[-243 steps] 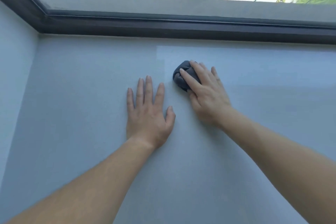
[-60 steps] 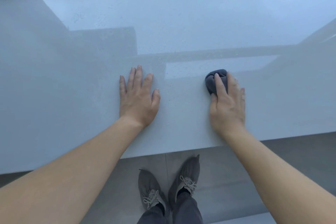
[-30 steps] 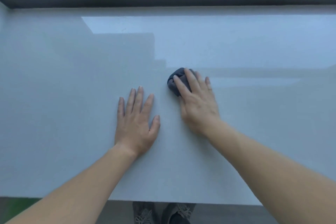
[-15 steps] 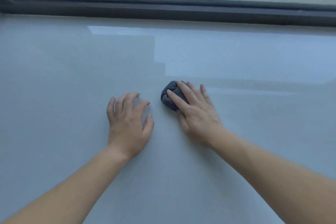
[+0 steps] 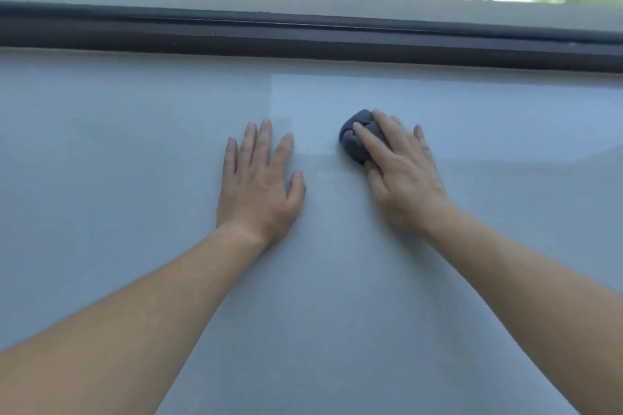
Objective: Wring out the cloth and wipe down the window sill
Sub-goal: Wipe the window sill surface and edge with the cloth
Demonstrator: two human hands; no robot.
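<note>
Grey cloth (image 5: 355, 143) balled under our R hand (image 5: 404, 178), fingers flat | L hand (image 5: 258, 185) spread wide on sill (image 5: 135, 145) | risk: tiny wad may skip strips, leave streaks.

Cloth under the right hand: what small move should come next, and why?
Probably slide the cloth rightward along the window sill. The right hand presses it with flat fingers, and it is bunched into a small wad, so each pass covers only a narrow strip, and much sill stretches to its right. The left hand rests flat beside it, seemingly as a brace.
</note>
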